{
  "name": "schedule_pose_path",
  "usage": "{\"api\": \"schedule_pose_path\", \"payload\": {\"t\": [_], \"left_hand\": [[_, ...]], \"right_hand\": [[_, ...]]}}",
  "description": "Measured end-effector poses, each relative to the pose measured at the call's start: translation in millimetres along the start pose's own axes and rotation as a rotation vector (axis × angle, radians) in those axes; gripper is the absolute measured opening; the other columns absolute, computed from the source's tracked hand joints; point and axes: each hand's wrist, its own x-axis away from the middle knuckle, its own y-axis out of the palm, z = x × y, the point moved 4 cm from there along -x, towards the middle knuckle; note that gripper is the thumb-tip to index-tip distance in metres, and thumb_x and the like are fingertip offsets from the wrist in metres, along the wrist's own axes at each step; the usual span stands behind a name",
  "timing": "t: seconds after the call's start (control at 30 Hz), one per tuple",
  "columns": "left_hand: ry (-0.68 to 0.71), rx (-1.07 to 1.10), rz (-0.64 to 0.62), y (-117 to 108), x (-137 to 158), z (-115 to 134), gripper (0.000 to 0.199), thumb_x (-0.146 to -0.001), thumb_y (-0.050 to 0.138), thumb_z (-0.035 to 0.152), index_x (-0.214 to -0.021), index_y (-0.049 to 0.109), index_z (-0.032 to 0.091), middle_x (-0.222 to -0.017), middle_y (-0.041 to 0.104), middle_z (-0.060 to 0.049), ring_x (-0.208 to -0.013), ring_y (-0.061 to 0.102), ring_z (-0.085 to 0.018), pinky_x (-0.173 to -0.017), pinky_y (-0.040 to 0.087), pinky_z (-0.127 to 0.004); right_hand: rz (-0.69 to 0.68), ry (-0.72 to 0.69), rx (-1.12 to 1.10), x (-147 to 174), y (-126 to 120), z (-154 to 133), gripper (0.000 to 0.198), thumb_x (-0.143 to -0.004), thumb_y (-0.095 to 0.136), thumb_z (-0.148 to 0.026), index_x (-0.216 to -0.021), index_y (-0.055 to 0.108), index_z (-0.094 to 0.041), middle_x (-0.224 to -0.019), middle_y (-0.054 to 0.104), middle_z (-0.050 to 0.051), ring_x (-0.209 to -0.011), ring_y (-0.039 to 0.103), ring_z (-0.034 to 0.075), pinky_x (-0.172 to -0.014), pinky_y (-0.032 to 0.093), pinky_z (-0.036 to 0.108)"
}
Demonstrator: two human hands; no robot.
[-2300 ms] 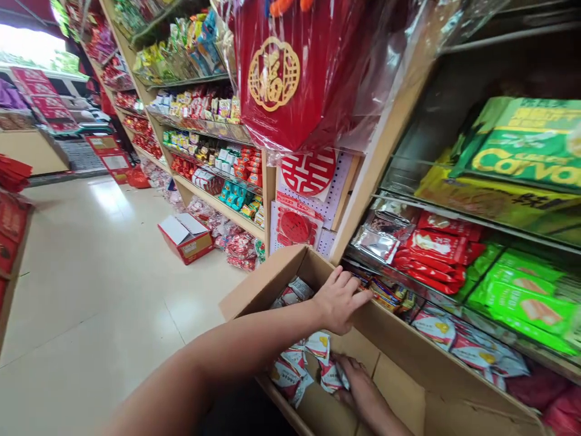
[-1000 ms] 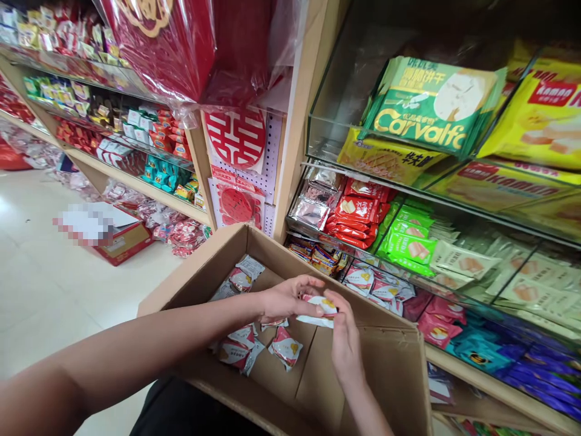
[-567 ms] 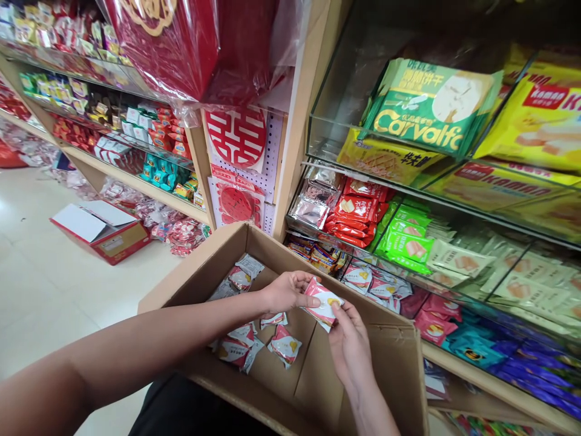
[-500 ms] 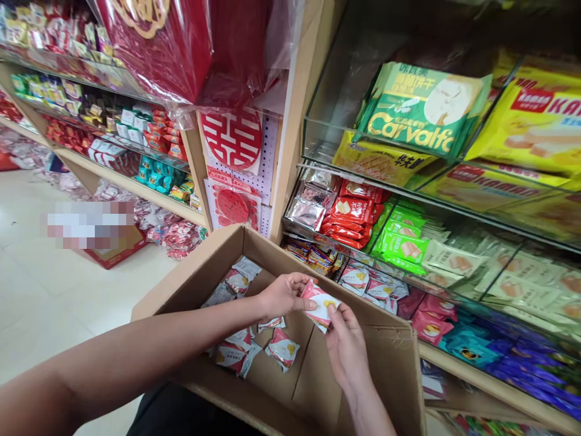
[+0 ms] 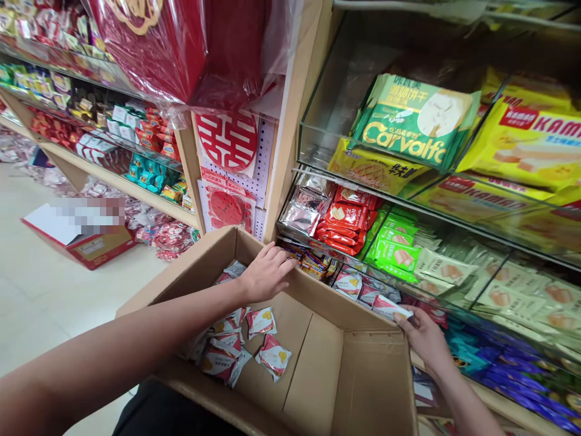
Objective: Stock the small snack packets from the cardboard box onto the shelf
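My right hand [image 5: 426, 340] pinches the end of a white and pink snack packet [image 5: 388, 306] between thumb and fingers. It holds the packet just beyond the far rim of the cardboard box [image 5: 318, 363], at a shelf bin with similar packets [image 5: 347, 283]. My left hand [image 5: 267, 274] is empty, fingers loosely stretched out, at the box's far edge; whether it rests on the rim I cannot tell. Inside the box, several more white and pink packets [image 5: 273, 357] lie mostly toward the left, partly hidden under my left forearm.
Glass-fronted shelves rise on the right, with red packets [image 5: 345, 221], green packets [image 5: 397, 245] and a green biscuit bag [image 5: 411, 121]. A large red wrapped bag [image 5: 181, 48] hangs above. On the floor at left stands a red and white carton [image 5: 91, 245].
My right hand has carried a packet from over the box rightward to the shelf bin. My left hand has let go of it and moved left and slightly up.
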Motion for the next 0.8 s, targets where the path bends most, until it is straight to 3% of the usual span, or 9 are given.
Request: {"api": "schedule_pose_path", "payload": {"t": [0.13,0.3,0.47,0.67,0.8], "left_hand": [[-0.013,-0.065,0.009,6.5,1.4,1.3,0.048,-0.072,0.059,0.04,-0.113,0.047,0.018,-0.1,0.049,-0.007,-0.104,0.041,-0.024,-0.103,0.017,-0.042],[-0.009,-0.092,0.012,9.5,2.4,2.1,0.052,-0.071,0.059,0.039,-0.116,0.044,0.018,-0.102,0.048,-0.008,-0.107,0.039,-0.025,-0.103,0.016,-0.043],[-0.004,-0.094,0.02,11.5,2.5,2.7,0.054,-0.07,0.058,0.041,-0.116,0.044,0.017,-0.108,0.047,-0.011,-0.106,0.039,-0.026,-0.104,0.013,-0.045],[-0.004,-0.08,-0.009,14.1,0.3,1.5,0.063,-0.066,0.058,0.046,-0.118,0.042,0.015,-0.116,0.042,-0.014,-0.111,0.034,-0.03,-0.104,0.01,-0.048],[-0.001,-0.09,-0.02,15.0,0.0,0.7,0.067,-0.065,0.057,0.048,-0.12,0.041,0.014,-0.118,0.04,-0.015,-0.112,0.033,-0.031,-0.103,0.009,-0.049]], "right_hand": [[-0.13,0.114,0.113,-32.7,13.0,19.2,0.047,-0.065,0.053,-0.047,-0.1,0.052,-0.016,-0.079,0.064,0.009,-0.073,0.062,0.023,-0.057,0.048,0.03],[-0.176,0.094,0.338,-58.2,29.6,16.5,0.035,-0.066,0.055,-0.036,-0.094,0.06,-0.016,-0.072,0.065,0.008,-0.072,0.062,0.024,-0.06,0.047,0.03],[-0.206,0.063,0.591,-70.9,35.1,15.9,0.039,-0.06,0.061,-0.037,-0.089,0.062,-0.011,-0.086,0.064,0.014,-0.087,0.059,0.03,-0.071,0.044,0.032],[-0.281,0.013,0.758,-80.0,39.9,9.7,0.036,-0.061,0.063,-0.041,-0.087,0.062,-0.016,-0.091,0.064,0.01,-0.093,0.058,0.028,-0.075,0.042,0.029],[-0.323,-0.009,0.838,-80.5,43.2,5.4,0.039,-0.065,0.061,-0.041,-0.09,0.061,-0.011,-0.093,0.063,0.014,-0.093,0.057,0.029,-0.076,0.042,0.03]]}}
